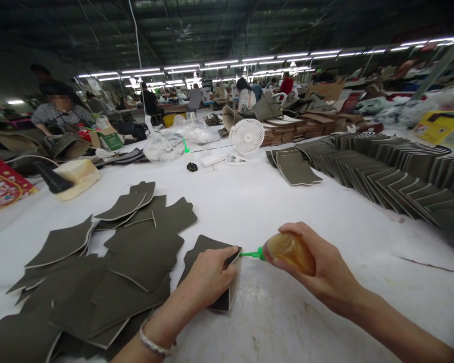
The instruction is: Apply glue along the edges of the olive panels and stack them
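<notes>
While the left hand (pixel 212 275) comes in from the lower edge w/ its wrist low and a bracelet (pixel 155 345) on it, its fingers are curled down on a grey piece (pixel 202 247). It pinches the piece's right edge, which is lifted a little. The piece lies flat on the white worktop (pixel 287 201), near the front and a bit left of centre.

The right hand (pixel 318 272) comes from the lower right, forearm slanted up toward centre. It is closed round an amber bottle (pixel 291 252) that lies nearly level, thumb on top and fingers below. The bottle's green nozzle (pixel 251 254) points left, and its tip is at the lifted edge, just beside the left fingertips. I cannot tell if the tip touches.

Edges and room:
- Left of the piece, a loose pile (pixel 136 262) of the same grey pieces overlaps down to the lower left corner. Its nearest sheet is just beside the left hand.
- Right and front of the hands, the worktop is bare white w/ some stains, so there is open room. A thin dark line (pixel 427 264) crosses it at the far right.
- Further back on the right, rows of pieces (pixel 382 171) lie fanned like tiles, well apart from the hands.
- Behind, approx. in the middle, stands a small white fan (pixel 247 136), w/ plastic bags (pixel 162 146) to its left.
- At the far left a co-worker (pixel 60 116) sits at the worktop's edge, well away.
</notes>
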A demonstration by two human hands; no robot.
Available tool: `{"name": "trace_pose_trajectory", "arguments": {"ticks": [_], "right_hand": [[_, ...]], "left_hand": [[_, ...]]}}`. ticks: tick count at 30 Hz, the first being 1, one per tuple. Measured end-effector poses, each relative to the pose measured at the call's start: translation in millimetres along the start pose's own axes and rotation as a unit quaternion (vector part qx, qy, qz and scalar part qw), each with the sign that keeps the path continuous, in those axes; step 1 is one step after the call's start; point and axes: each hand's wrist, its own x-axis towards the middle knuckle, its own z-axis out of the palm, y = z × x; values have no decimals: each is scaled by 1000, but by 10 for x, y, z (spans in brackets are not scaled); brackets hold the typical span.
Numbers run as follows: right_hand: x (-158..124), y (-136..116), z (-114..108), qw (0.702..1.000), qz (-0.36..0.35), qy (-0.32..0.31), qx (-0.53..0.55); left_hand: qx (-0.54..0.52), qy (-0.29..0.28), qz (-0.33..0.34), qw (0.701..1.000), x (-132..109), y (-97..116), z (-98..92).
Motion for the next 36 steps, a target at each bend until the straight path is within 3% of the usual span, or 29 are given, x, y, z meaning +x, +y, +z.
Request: {"name": "trace_pose_trajectory", "arguments": {"ticks": [6,12,17,22,28,33,36], "right_hand": [[1,32,0,1000,-15,24,1],[-8,37,-28,999,25,-16,44],[-5,84,-35,999,25,19,32],[-59,117,-44,992,74,-35,93],[-42,152,-33,991,98,-7,88],[-118,90,-17,980,113,-82,142],[-153,76,-24,980,120,-63,144]], "left_hand": [[4,2,-3,1000,2,1,6],[9,3,-3,1000,-6,-3,26],[11,8,-5,1000,-19,3,38],[13,6,-8,1000,-22,11,42],[16,3,-8,1000,-38,18,42],[17,5,-5,1000,-59,16,56],[26,4,-6,1000,-75,26,49]]}}
